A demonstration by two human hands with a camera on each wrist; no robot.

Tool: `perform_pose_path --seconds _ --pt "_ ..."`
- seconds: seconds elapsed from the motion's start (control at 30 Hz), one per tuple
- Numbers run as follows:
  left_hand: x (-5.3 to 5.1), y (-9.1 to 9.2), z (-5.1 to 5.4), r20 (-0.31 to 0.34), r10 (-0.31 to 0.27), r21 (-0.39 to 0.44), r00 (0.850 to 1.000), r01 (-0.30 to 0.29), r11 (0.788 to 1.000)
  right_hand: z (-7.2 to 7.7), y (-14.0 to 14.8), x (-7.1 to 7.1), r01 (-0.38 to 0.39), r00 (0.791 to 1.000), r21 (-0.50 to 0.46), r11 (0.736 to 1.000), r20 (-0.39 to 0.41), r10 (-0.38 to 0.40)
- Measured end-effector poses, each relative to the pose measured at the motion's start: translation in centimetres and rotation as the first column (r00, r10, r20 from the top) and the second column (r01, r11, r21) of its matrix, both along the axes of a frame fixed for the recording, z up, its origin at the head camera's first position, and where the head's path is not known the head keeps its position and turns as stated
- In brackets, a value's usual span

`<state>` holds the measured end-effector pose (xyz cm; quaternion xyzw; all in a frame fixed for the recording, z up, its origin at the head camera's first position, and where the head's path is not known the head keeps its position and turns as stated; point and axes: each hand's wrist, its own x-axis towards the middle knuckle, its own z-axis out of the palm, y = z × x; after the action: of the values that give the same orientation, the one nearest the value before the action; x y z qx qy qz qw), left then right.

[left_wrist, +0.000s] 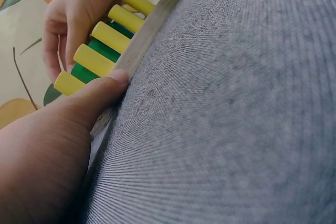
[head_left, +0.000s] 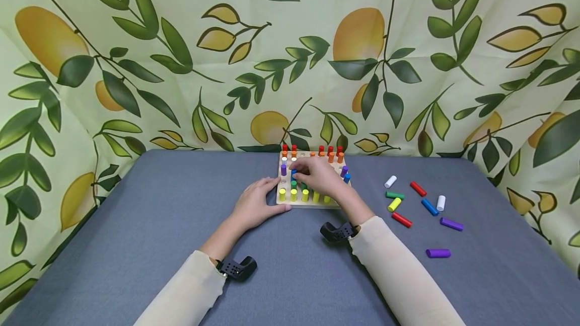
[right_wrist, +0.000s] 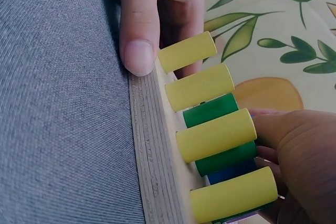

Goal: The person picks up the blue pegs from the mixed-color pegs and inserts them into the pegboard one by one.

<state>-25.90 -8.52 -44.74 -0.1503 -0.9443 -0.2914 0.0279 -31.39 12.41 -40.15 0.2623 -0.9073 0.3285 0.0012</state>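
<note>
A wooden pegboard (head_left: pixel 312 205) lies at the far middle of the table, holding rows of coloured pegs. My left hand (head_left: pixel 259 199) grips its near left corner, thumb along the front edge and fingers at the left side. Over the board's left part, my right hand (head_left: pixel 319 176) pinches a blue peg (head_left: pixel 293 174) among the standing pegs. The lower end of that peg is hard to make out. In the right wrist view, yellow pegs (right_wrist: pixel 215 135) stand along the front edge, with green pegs (right_wrist: pixel 226 158) behind them. The right fingertips are mostly hidden there.
Loose pegs lie right of the board: a white peg (head_left: pixel 390 181), a green peg (head_left: pixel 394 195), a yellow peg (head_left: pixel 394 204), a purple peg (head_left: pixel 438 253) and several others. A leaf-and-fruit patterned cloth (head_left: pixel 290 64) hangs behind the grey-blue table (head_left: pixel 181 190).
</note>
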Motion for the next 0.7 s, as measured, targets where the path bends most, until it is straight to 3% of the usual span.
perform_pose_path --seconds 0.7 --pt "0.07 0.02 0.05 0.011 0.003 0.001 1.0 -0.003 1.0 -0.07 -0.11 -0.04 0.013 1.0 0.032 0.999 -0.009 -0.013"
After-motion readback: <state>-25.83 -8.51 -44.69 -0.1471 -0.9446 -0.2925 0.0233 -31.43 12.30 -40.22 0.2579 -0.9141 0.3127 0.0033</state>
